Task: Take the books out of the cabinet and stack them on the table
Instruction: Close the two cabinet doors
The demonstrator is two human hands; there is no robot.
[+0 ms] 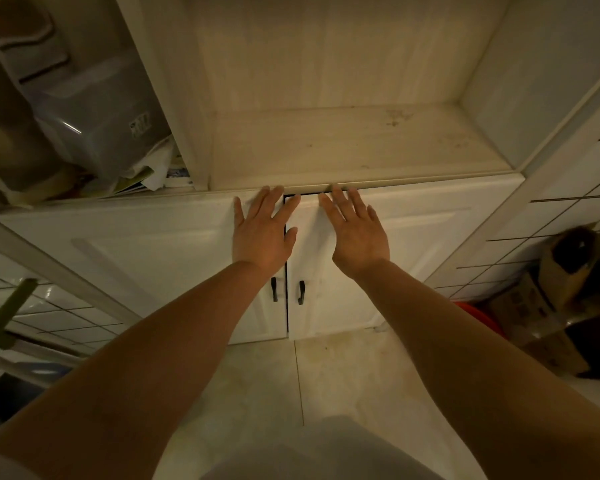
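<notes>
Fingers point(274, 199) straight, both hands flat on cabinet doors point(413, 237)

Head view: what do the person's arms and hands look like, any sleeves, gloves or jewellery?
Left hand and right hand are bare: no gloves, rings or watch visible. Both forearms are bare as far as the frame shows; no sleeve cuffs visible.

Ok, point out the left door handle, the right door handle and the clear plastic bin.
left door handle point(274, 289): head view, middle of the black bar.
right door handle point(301, 292): head view, middle of the black bar.
clear plastic bin point(94, 123): head view, its side wall.
</notes>
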